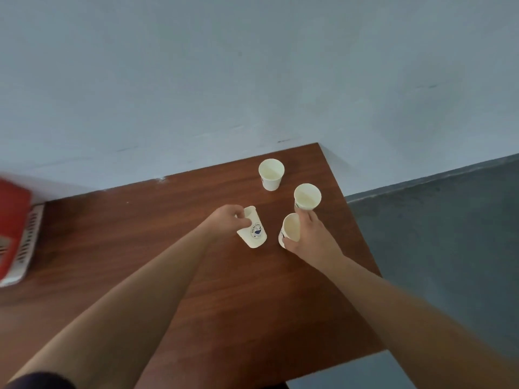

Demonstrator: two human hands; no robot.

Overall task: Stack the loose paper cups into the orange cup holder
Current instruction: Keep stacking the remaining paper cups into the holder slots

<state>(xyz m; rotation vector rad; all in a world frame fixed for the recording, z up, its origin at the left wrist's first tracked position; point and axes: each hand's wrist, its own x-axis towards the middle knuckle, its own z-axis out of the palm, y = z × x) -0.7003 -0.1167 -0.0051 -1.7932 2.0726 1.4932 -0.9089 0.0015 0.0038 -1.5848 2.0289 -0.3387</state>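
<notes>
Several white paper cups are on the brown wooden table (140,248). My left hand (224,221) grips a tilted cup with a blue logo (254,234) near its rim. My right hand (309,240) holds another cup (290,230), fingers round its side, mouth facing up and left. Two more cups stand upright and untouched: one further back (271,174), one just beyond my right hand (307,196). The orange-red object (12,228) at the far left edge is blurred and cut off by the frame.
A white slatted tray or basket (29,242) lies under the orange-red object at the left. A pale blue wall runs behind the table. The table's right edge drops to a grey floor (435,234).
</notes>
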